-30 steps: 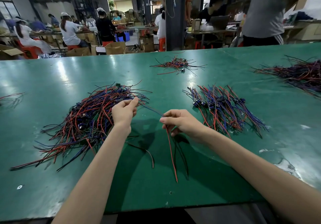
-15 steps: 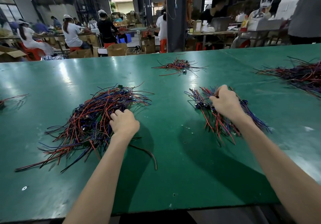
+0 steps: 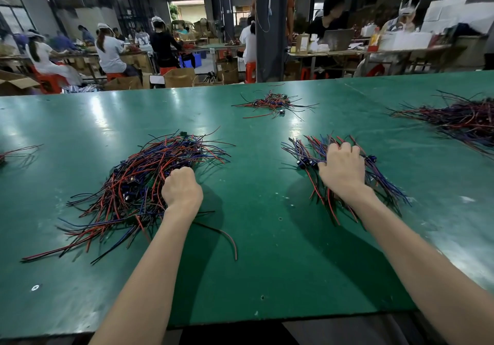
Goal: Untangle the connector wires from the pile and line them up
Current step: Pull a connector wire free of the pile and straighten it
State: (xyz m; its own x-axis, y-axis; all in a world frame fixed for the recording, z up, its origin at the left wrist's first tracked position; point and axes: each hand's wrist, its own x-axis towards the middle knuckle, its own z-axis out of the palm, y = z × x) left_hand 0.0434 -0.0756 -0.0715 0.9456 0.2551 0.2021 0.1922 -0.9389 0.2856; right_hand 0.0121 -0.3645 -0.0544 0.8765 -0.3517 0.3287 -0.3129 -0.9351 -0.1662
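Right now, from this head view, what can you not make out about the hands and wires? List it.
Head view throughout:
1. Left hand: fingertips hidden behind its own knuckles at the pile; grip unclear.
2. Bundle middle: covered by the right hand, whose fingers curl into it.
3. Far-right heap: cut off by the right edge.
4. Left-edge wires: cut off by the left edge.
5. Connectors: too small to count.

Two arms in view, both bare from the frame edge down to the wrist. Left hand (image 3: pixel 181 186) bare. Right hand (image 3: pixel 342 170) bare. Forearms slim and smooth. Nails hidden or too small to tell on both.
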